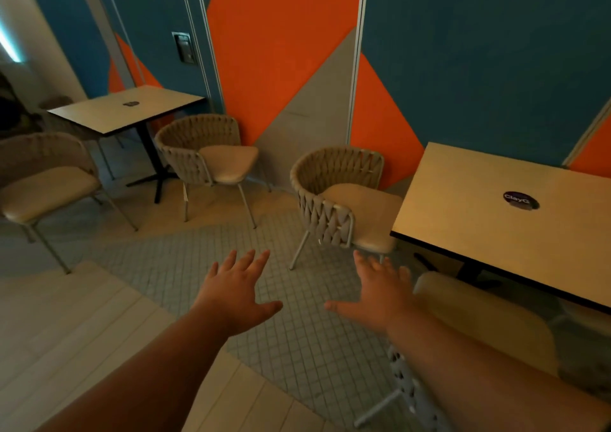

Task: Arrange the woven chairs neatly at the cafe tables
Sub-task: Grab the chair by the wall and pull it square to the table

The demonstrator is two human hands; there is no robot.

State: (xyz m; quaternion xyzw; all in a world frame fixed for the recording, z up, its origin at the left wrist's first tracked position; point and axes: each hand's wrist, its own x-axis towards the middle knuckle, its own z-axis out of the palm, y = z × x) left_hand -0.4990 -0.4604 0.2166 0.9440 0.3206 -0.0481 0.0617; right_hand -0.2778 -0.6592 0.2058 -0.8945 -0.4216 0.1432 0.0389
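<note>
Left grip and right grip are both spread, with fingers straight and apart and palms down, holding nothing. They hover side by side over the tiled floor, touching no chair.

Just ahead of the right grip stands the first woven chair. Its rounded back curves toward the camera and its cushioned seat sits against the left edge of the right counter. The near chair sits at that counter's near side, its pale cushion partly under the edge, and the right forearm crosses above its woven back. The middle chair stands by the wall, just right of the left counter, with its back toward that counter and its seat pointing away. The left chair stands at the frame's left edge, near the left counter's front side.

A dark round sticker reading "ClayG" lies on the right counter. A small dark item lies on the left one; it is too small to tell what it is. Pale floor planks border the tiles. Behind everything runs a wall of blue, orange and grey panels, with a dark switch plate on it.
</note>
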